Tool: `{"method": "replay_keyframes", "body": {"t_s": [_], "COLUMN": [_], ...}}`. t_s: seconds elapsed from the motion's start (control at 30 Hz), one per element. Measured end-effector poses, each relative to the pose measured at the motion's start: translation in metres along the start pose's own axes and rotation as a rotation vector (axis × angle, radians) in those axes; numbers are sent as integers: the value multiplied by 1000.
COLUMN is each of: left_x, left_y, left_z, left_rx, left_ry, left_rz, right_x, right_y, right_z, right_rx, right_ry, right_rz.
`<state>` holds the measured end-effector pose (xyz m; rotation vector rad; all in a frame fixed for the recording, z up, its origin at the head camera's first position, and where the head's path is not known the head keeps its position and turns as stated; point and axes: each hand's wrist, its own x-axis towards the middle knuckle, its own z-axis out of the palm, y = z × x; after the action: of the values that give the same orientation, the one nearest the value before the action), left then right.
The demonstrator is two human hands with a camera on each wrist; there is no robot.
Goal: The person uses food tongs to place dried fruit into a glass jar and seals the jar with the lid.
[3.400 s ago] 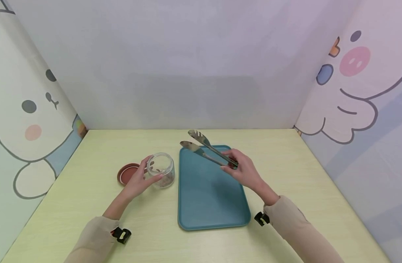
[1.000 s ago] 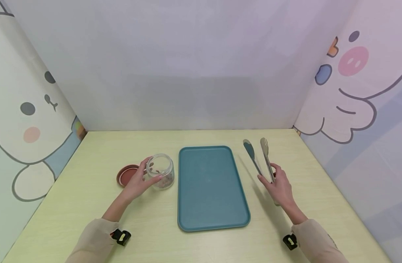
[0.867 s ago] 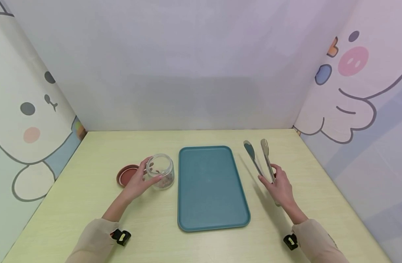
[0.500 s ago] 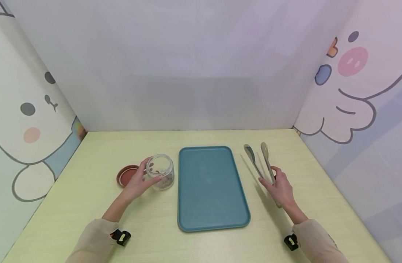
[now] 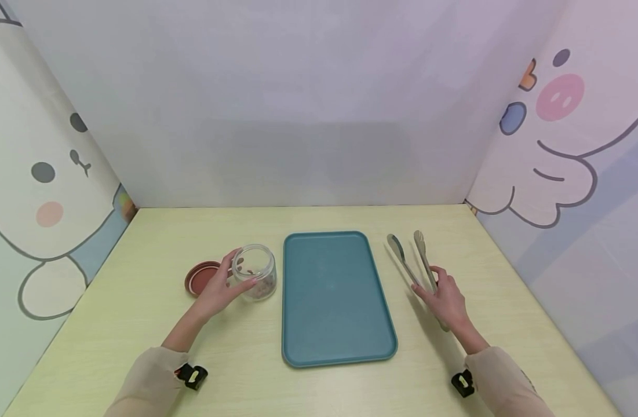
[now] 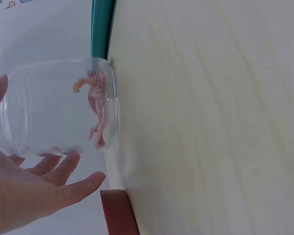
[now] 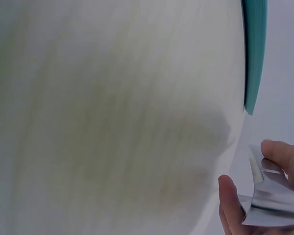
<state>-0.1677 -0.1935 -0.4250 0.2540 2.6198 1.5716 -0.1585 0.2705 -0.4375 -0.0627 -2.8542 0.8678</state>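
Observation:
My left hand (image 5: pixel 241 270) holds a clear glass jar (image 5: pixel 258 267) standing on the table, thumb on its far side and fingers on its near side. In the left wrist view the jar (image 6: pixel 63 112) shows pinkish-brown pieces (image 6: pixel 97 110) at its bottom, and its mouth is uncovered. Its reddish-brown lid (image 5: pixel 199 277) lies just left of the jar. My right hand (image 5: pixel 427 280) grips metal tongs (image 5: pixel 409 252) low over the table, right of a teal tray (image 5: pixel 334 301). The tong tips point away from me and stand slightly apart. In the right wrist view my fingers (image 7: pixel 229 200) pinch the tongs (image 7: pixel 269 203).
The pale yellow-green table (image 5: pixel 141 307) is walled on three sides by panels with cartoon animals. The teal tray has nothing on it. Its edge (image 7: pixel 255 54) shows in the right wrist view and also beside the jar in the left wrist view.
My right hand carried the tongs from above the tray to its right side and has lowered them slightly towards the table. The left hand and jar have stayed put.

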Motion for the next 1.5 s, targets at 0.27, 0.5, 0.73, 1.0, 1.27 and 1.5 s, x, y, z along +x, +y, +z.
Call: {"method": "replay_keyframes", "body": {"t_s": [0.27, 0.5, 0.73, 1.0, 1.27, 1.5], "left_x": [0, 0, 0, 0, 1, 1], "left_y": [1, 0, 0, -1, 0, 1], "left_z": [0, 0, -1, -1, -1, -1], "left_rx": [2, 13, 6, 5, 9, 1], "left_ry": [1, 1, 0, 0, -1, -4], "left_rz": [7, 6, 9, 9, -5, -4], "right_x": [0, 1, 2, 1, -1, -1], "right_y": [3, 4, 4, 6, 6, 0], "right_z": [-2, -2, -4, -5, -9, -18], "right_rx": [-5, -11, -91, -164, -166, -160], "right_ry": [-55, -73, -90, -120, -144, -100], "right_rz": [45, 37, 3, -10, 0, -27]}}
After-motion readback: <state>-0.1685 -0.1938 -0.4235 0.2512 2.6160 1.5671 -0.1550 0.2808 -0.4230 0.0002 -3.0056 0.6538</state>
